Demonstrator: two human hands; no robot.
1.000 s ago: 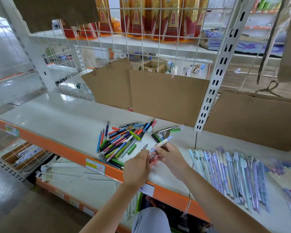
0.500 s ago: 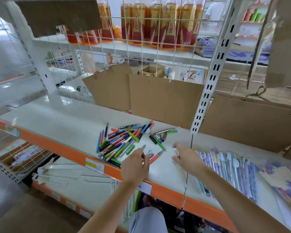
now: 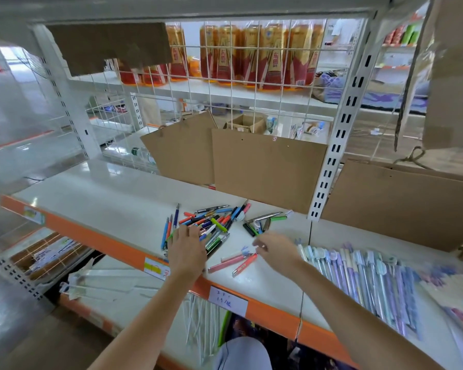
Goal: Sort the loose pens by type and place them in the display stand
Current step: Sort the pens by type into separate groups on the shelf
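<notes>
- Loose pens (image 3: pixel 209 225): a mixed heap of blue, red, green, black and pink barrels lies on the white shelf (image 3: pixel 112 206), behind its orange front edge (image 3: pixel 96 236) and left of the perforated upright (image 3: pixel 337 145).
- Price tags: a white handwritten tag (image 3: pixel 228 300) and a yellow tag (image 3: pixel 155 268) are fixed to the orange front edge, nearest to me.
- Left hand (image 3: pixel 187 249): my left hand lies palm down on the near left part of the heap, fingers extended and close together, resting on the pens. It holds no pen.
- Red pens (image 3: pixel 235 261): two or three red and pink pens lie apart from the heap, near the front edge, between my two hands.
- Right hand (image 3: pixel 277 251): my right hand hovers above the shelf just right of the red pens, blurred by motion. The fingers appear loosely bent; I cannot tell whether they pinch anything.
- Pastel pens (image 3: pixel 358 276): a sorted row of pale blue, lilac and mint pens lies side by side on the shelf to the right of my right hand, past the shelf joint.
- Dark pens (image 3: pixel 262 222): a small group of black, green and silver pens lies just beyond the right hand, right of the main heap.
- Cardboard sheets (image 3: pixel 267 166): brown sheets lean upright against the wire grid (image 3: pixel 251 76) at the back of the shelf.
- Packaged cans (image 3: pixel 251 54): red and gold packs stand on the far shelf behind the grid.
</notes>
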